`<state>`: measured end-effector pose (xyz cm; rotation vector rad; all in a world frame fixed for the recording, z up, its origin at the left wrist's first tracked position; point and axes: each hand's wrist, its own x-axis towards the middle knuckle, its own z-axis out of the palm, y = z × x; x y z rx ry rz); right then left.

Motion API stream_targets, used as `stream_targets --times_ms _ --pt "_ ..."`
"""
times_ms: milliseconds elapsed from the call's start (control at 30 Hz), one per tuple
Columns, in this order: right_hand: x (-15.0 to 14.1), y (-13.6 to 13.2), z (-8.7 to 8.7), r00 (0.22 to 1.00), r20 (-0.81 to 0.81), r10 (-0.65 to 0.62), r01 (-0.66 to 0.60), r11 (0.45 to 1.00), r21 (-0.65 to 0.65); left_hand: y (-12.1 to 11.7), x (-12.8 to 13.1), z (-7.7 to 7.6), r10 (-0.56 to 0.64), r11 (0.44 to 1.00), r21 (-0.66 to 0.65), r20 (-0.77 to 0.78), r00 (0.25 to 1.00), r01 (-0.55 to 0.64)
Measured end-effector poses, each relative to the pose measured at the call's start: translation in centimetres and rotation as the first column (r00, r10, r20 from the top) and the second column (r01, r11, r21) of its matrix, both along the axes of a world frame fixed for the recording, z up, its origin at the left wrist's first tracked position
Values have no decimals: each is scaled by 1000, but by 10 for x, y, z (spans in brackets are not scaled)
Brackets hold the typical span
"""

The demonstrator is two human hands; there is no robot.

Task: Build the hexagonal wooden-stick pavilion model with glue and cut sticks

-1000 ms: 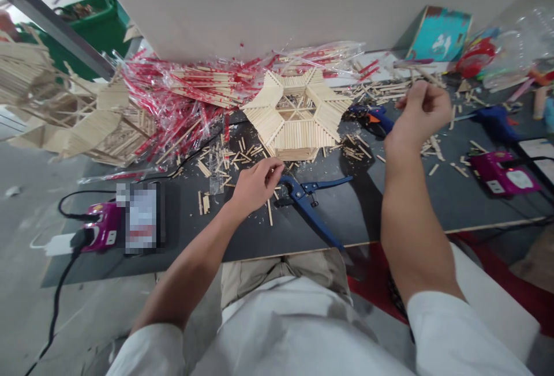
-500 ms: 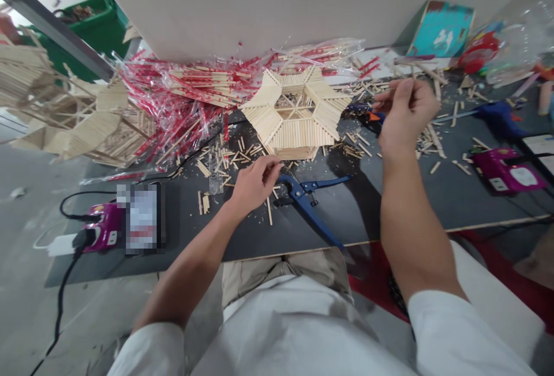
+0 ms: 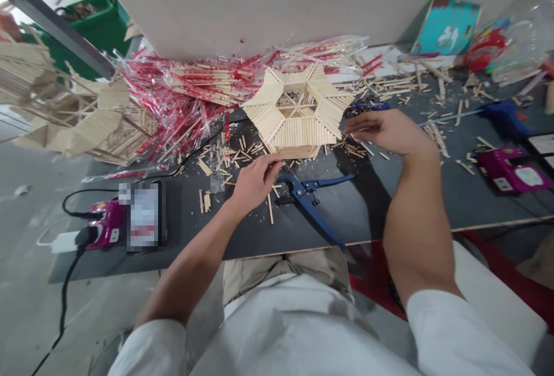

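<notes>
A star-shaped wooden-stick model (image 3: pixel 298 131) with a hexagonal opening sits on the dark table. Just in front of its near edge is my left hand (image 3: pixel 257 180), thumb and forefinger bent together in a pinch; anything between the tips is too small to make out. My right hand (image 3: pixel 376 128) hovers at the model's right side, fingers stretched out towards it, with nothing visible in them. Whether its fingertips touch the model I cannot tell. Blue-handled cutting pliers (image 3: pixel 309 206) lie spread on the table between my forearms.
Red-and-clear wrapped sticks (image 3: pixel 194 85) are heaped behind. Cut stick pieces (image 3: pixel 242 154) litter the table. At left are another stick model (image 3: pixel 86 122), a phone (image 3: pixel 145 214) and a purple power strip (image 3: pixel 106 223). A second purple strip (image 3: pixel 513 171) and a blue-handled tool (image 3: pixel 504 119) lie right.
My right hand has come down and left, from above the stick scraps to the model's right side, and its fingers have straightened. My left hand has hardly moved.
</notes>
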<state>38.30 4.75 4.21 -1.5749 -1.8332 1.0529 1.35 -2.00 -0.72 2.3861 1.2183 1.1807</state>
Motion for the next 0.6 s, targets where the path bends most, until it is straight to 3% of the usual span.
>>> stream_targets --times_ms 100,167,233,333,433,600 --pt "6 -6 4 991 -117 -66 51 991 -126 0 0 0 -3 1000 -5 0 1000 3" --pt "8 -9 6 972 -159 -171 152 981 -124 0 0 -1 -1 1000 -13 4 1000 1" --pt "7 -9 7 959 -160 -234 232 972 -29 0 0 -2 -1 1000 -22 19 1000 2" --pt "4 -6 6 968 -99 -231 245 954 175 0 0 -4 -2 999 -51 55 998 4" --pt "0 -3 6 961 0 -276 254 885 391 0 0 -6 -6 996 -85 121 993 16" --pt "0 0 5 992 39 -122 75 801 594 1 -1 -8 -14 992 -120 231 973 43"
